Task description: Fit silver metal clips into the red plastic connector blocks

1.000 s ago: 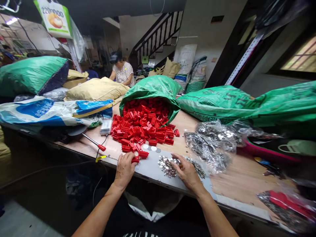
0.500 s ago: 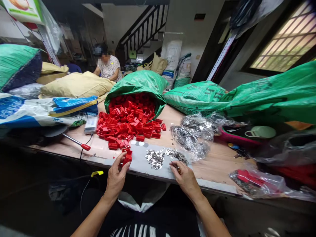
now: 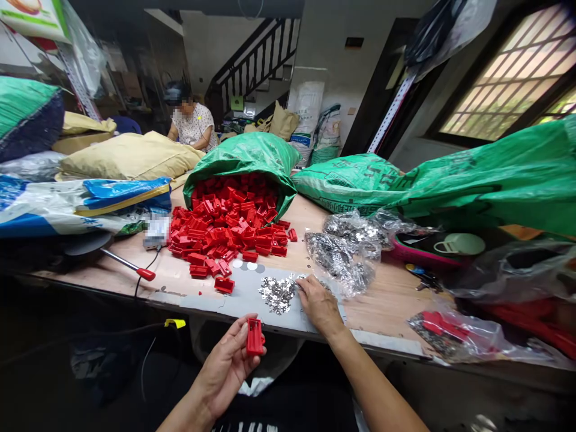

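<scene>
My left hand (image 3: 229, 363) grips a small red plastic housing (image 3: 254, 337) just in front of the table edge, its hollow side facing me. Fingers bent together, my right hand (image 3: 317, 303) reaches onto the grey mat (image 3: 243, 300) at the right side of a heap of small silver metal pieces (image 3: 275, 294). Whatever is between its fingertips is too small to name. A second metal heap is mostly covered by that hand. One loose red housing (image 3: 224, 285) lies at the mat's left part, in front of the large pile of red housings (image 3: 216, 231).
The red pile spills from a green woven sack (image 3: 252, 147). Clear bags of metal pieces (image 3: 339, 258) lie to the right, near a pink container (image 3: 423, 255) with a pale cup. A red-tipped lever (image 3: 144, 274) sticks out at left. Across the table sits another person (image 3: 193, 123).
My left hand has drawn down and right, off the table edge, with a red housing in it. My right hand has shifted up and left against the metal pieces. The view has turned slightly.
</scene>
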`<state>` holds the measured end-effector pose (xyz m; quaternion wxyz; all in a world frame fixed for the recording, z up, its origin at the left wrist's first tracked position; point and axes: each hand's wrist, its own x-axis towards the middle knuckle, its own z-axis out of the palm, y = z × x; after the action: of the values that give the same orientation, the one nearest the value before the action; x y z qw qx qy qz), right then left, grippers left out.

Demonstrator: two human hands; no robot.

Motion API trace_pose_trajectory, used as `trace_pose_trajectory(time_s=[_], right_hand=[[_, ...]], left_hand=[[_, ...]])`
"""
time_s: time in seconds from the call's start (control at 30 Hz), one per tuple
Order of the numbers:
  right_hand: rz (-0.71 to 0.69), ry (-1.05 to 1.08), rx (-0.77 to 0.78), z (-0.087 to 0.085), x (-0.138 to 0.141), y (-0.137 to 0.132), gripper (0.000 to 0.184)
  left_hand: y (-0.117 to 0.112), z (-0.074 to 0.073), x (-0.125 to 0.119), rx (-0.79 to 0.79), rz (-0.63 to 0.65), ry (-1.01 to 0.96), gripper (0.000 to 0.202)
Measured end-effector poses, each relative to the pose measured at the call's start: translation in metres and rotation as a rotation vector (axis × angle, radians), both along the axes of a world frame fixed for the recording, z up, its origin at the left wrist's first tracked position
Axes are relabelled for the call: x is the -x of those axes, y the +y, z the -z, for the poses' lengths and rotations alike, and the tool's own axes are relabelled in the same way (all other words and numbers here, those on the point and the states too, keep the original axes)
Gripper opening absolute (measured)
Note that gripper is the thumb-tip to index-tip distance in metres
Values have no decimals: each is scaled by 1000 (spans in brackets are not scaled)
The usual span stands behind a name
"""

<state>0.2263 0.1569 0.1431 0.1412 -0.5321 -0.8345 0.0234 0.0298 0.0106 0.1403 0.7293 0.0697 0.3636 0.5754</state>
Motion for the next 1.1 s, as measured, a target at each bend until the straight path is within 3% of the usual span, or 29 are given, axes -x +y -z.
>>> trace_pose_trajectory(time_s=[0.13,0.4,0.6,0.73,0.87,1.1], right_hand=[[19,-123,0,-1,11,10,17],[-24,-36,2,4,11,20,16],[3,119,13,7,2,22,11],[22,436,120,11,-8,18,24],[-3,768,356,14,-15,10,29],[-34,852,449,10,-12,-19,33]], left_hand=[[1,-5,0,71,-7,-90,28],[7,-9,4,186,-21,-273,22],[3,-7,4,72,-12,-258,31],[1,-6,2,-60,21,-139,36],[2,-4,-2,-181,-22,56,31],[5,1,-7,-365,-153,719,27]])
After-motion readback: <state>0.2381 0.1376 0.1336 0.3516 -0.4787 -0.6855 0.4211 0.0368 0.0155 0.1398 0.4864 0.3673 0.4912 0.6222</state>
